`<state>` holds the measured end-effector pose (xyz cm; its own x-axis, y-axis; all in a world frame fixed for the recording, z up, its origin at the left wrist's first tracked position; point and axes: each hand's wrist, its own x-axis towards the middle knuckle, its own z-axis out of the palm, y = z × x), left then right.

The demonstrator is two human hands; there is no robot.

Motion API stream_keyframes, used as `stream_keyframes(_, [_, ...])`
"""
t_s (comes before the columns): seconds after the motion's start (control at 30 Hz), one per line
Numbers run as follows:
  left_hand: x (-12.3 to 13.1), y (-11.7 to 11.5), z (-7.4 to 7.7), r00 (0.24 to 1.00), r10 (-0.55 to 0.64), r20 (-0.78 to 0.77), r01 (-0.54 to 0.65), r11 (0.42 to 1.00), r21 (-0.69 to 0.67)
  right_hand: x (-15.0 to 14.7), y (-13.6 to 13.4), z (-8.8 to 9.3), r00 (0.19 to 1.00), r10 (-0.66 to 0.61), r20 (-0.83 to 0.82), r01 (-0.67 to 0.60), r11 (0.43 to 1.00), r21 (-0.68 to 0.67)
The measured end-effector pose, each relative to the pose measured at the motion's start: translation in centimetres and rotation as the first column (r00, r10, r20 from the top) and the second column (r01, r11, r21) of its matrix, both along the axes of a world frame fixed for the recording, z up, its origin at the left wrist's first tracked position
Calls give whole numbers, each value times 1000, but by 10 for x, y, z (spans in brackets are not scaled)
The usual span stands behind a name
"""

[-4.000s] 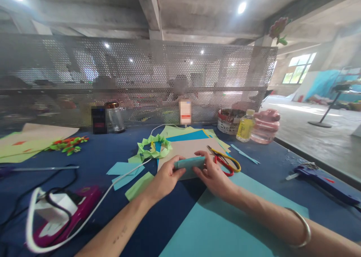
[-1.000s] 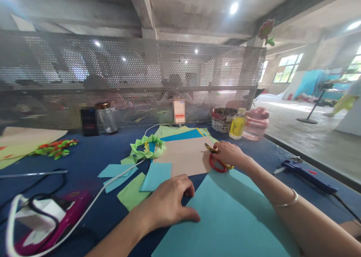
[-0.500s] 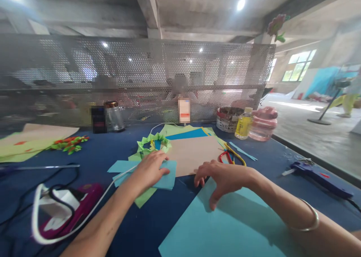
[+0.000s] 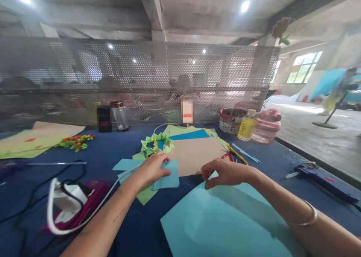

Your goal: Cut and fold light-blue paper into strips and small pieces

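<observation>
My right hand (image 4: pixel 222 173) pinches the far edge of a large light-blue paper sheet (image 4: pixel 225 219), which bows up a little off the dark blue table. Resting on a stack of smaller blue paper pieces (image 4: pixel 169 177) is my left hand (image 4: pixel 156 167), its fingers stretched out and the thumb apart. Just beyond it lies a ring of folded green paper (image 4: pixel 144 141). A beige paper sheet (image 4: pixel 194 153) covers blue and green sheets between and beyond the hands. Scissors with red and yellow handles (image 4: pixel 237 153) lie behind my right wrist, partly hidden.
A blue glue gun (image 4: pixel 324 181) lies at the right, near a pink jug (image 4: pixel 266 125), a yellow-labelled bottle (image 4: pixel 246 126) and a round basket (image 4: pixel 231 124). A magenta power strip (image 4: pixel 93 196) with a white cable sits left. A perforated metal screen (image 4: pixel 158 72) stands behind.
My right hand has closed from spread fingers into a pinch on the blue sheet, whose far edge has lifted. My left hand stays on the small pieces. The view has shifted slightly.
</observation>
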<state>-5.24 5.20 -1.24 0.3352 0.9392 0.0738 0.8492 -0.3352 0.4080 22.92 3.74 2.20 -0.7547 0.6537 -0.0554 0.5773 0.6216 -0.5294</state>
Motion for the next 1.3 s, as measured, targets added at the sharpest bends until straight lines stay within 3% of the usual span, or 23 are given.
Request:
stream_keyframes(0.33, [-7,-2,15,999,45,-25,-45,999,-30,-4,6,-5,991,-116,-66,123,986,109])
stream_keyframes(0.63, [-28,-8,30,963,167,-211,-164,986,29,-10,12,-19,957,-248,-151,275,941,198])
stream_keyframes(1.03, [-19,-8,35,986,94,-135,-94,996,5,-8,19,-30,939,-282,-196,323,920,221])
stream_keyframes(1.3, [-15,-14,29,970,34,-241,-44,998,-39,-7,21,-33,940,-268,-213,314,923,222])
